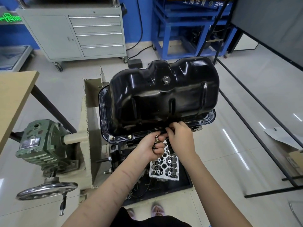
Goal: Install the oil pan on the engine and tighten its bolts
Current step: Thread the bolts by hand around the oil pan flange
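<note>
Oil pan seated upside-down on the engine, which hangs in a rotating stand. The pan's flat flange lies along the engine's mating face; two bolts already stand in the near-left flange holes, and the holes further right along the near edge appear unfilled.

Left hand: fingers curled round a small cluster of loose bolts, held just below the flange. Right hand: fingertips drawn together at the near flange edge, touching the pan. They seem to pinch a bolt at a hole, but the fingers hide it, so whether this grip holds anything cannot be told.

Handling, as judged: the pan is pressed sheet steel with a glossy black coat, so stiff, moderately heavy for one hand, and likely slick on its rounded walls. The flange rim is the sound place to take hold, since it offers a flat edge; the drain plug on top gives no purchase. The flange may bend if bolts are drawn down unevenly, so starting every bolt by finger before tightening seems wise. The bolts are small and easily dropped into the open parts below, where a cylinder head lies in a black tray.

Also in view: handwheel, green gearbox, wooden bench, grey tool cabinet.
</note>
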The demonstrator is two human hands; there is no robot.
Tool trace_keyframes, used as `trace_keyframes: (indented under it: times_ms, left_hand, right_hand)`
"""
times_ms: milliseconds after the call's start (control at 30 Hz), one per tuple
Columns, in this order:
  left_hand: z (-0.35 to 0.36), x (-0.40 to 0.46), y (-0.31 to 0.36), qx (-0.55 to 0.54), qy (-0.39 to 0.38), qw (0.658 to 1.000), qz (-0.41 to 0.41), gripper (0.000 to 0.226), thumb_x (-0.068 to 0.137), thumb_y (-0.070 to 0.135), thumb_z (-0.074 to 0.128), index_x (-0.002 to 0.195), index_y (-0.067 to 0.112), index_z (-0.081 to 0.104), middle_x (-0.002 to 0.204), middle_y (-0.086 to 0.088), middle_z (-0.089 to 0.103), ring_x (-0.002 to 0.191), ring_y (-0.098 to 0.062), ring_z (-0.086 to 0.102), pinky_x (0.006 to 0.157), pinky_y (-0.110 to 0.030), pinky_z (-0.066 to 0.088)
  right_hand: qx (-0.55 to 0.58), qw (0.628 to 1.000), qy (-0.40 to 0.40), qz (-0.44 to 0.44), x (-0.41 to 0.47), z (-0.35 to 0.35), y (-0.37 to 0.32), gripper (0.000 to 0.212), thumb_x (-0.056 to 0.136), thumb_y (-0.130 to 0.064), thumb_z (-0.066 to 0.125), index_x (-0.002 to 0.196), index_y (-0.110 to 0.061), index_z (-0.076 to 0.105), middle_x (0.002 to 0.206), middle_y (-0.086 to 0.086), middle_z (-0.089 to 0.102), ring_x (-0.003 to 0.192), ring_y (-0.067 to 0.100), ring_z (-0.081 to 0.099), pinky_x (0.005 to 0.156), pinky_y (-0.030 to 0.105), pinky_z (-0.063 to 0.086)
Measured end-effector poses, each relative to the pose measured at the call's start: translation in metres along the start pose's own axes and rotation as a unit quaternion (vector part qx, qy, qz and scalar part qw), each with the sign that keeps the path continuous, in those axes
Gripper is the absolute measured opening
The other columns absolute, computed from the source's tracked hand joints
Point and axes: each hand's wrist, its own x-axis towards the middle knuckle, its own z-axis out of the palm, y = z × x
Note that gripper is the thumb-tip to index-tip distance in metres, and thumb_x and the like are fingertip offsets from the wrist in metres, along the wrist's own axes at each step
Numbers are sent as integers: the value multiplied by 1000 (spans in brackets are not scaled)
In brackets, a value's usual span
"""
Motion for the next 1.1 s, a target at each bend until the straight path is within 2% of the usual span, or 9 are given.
trace_keyframes:
  times_ms: [233, 467, 567, 833, 1100]
  left_hand:
    - [0, 0, 0, 5, 2, 1000, 2, 30, 99, 25, 31, 86, 8, 53, 37, 8, 37, 22, -3, 23, 23, -12, 12]
    - [1, 0, 0, 3, 5, 1000, -2, 30, 99, 25, 32, 85, 10, 53, 38, 8, 37, 23, -3, 23, 23, -12, 12]
    - [1, 0, 0, 7, -1, 1000, -1, 29, 98, 25, 32, 81, 12, 51, 37, 8, 37, 22, -3, 23, 22, -12, 12]
    - [0, 0, 0, 6, 0, 1000, 1, 30, 99, 24, 32, 87, 8, 55, 38, 7, 38, 23, -3, 23, 22, -12, 13]
    - [0, 0, 0, 2, 2, 1000, -2, 30, 99, 24, 32, 85, 9, 53, 38, 7, 38, 23, -3, 23, 23, -12, 13]
  right_hand:
    - [-5, 1000, -1, -14, -1, 2, 2, 22, 92, -14, 50, 101, 0, 64, 101, 15, 59, 97, 29, 53, 79, 33, 39]
    - [-24, 1000, -2, 5, 2, 3, 2, 30, 91, -28, 53, 100, 0, 60, 104, 14, 56, 101, 27, 50, 81, 32, 39]
    - [2, 1000, 5, 10, -1, 3, 3, 27, 90, -24, 56, 99, 0, 63, 102, 14, 56, 98, 28, 51, 80, 33, 40]
    - [36, 999, 13, -4, -1, 2, 2, 18, 88, -10, 54, 93, 2, 66, 97, 16, 58, 91, 31, 54, 77, 38, 42]
    - [-11, 1000, 4, -5, -2, 2, 1, 23, 91, -19, 52, 98, 2, 60, 102, 16, 55, 95, 32, 53, 78, 37, 41]
